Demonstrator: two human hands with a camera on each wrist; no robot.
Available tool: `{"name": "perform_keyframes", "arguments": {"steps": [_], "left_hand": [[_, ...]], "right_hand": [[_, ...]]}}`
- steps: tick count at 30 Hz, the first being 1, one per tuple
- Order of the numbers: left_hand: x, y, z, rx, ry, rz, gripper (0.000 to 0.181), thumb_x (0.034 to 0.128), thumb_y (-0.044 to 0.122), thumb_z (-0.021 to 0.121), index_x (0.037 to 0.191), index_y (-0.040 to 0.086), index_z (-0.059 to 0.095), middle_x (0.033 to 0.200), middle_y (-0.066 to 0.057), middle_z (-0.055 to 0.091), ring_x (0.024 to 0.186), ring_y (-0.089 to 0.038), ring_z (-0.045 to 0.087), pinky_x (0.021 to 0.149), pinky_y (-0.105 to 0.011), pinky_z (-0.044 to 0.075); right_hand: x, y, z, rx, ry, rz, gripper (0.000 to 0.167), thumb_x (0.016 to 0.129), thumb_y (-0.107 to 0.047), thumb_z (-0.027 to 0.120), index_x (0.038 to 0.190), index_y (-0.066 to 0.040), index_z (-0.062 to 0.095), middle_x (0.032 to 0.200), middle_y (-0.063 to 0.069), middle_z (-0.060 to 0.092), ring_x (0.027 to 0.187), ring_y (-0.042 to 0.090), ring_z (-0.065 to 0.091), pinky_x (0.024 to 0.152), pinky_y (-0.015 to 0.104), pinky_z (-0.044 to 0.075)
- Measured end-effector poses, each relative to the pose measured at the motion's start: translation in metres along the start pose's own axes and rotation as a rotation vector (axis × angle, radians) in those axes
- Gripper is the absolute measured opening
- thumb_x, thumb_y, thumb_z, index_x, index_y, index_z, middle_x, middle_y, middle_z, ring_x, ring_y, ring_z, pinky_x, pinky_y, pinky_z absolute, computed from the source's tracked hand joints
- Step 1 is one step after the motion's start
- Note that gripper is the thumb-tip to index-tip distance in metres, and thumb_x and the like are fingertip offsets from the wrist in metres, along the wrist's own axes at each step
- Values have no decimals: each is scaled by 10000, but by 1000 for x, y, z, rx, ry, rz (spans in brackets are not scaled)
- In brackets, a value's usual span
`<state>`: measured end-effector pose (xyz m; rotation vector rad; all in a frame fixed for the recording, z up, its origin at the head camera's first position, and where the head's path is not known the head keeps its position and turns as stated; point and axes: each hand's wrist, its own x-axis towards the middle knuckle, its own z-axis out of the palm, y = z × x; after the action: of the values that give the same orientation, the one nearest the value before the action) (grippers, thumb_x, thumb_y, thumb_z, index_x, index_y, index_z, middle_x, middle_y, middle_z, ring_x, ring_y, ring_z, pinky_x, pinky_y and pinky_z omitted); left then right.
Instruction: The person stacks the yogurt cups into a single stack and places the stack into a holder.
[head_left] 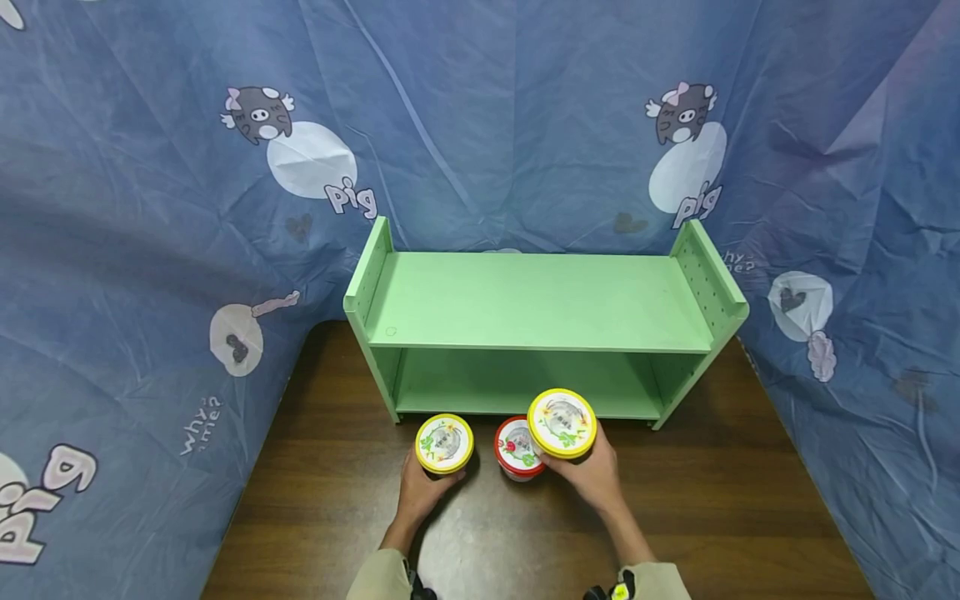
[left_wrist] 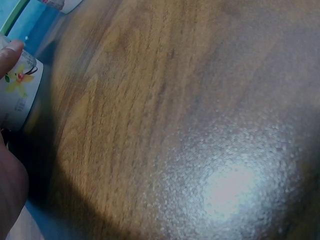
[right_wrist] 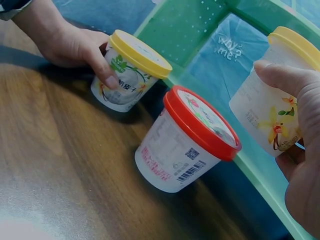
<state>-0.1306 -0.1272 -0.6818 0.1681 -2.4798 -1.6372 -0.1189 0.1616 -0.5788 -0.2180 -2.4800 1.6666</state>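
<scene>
My left hand (head_left: 422,490) grips a white tub with a yellow lid (head_left: 445,444), thumb across its printed side. In the right wrist view that yellow-lidded tub (right_wrist: 131,70) is at or very near the wooden table. A second yellow-lidded tub (head_left: 562,423) is held by my right hand (head_left: 592,471), raised in front of the green shelf. Between the two hands a red-lidded tub (head_left: 519,447) stands upright on the table; the right-hand tub partly covers it in the head view. Its barcode side (right_wrist: 175,152) faces the right wrist camera. The left wrist view catches only the left tub's side (left_wrist: 22,92).
A green two-level shelf (head_left: 540,304) stands at the back of the brown wooden table (head_left: 330,500), just beyond the tubs. Its raised side panels flank the top board. Blue printed cloth (head_left: 480,125) hangs behind and along both sides.
</scene>
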Motion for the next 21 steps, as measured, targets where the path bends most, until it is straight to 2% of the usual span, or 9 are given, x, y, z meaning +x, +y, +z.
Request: {"name": "perform_keyframes", "arguments": {"steps": [7,21], "left_hand": [[0,0,0,-3,2,8,944,606,230,939,1414,29,496,1294,-191,623,1243,-353,562,1083,-547,411],[-1,0,-1,-4,-2,8,959,604,227,937,1428,36,485,1310,-190,617,1253,-353,558,1087,-547,408]], "right_hand": [[0,-2,6,15,-12,-29,919,626,-223,955,1417,-116,500,1286,96,675,1188,194,580,1081,418,434],[0,-2,19,17,-29,-37,926,604,-203,955,1403,-78,504,1277,138,678,1201,262,602,1083,486,431]]}}
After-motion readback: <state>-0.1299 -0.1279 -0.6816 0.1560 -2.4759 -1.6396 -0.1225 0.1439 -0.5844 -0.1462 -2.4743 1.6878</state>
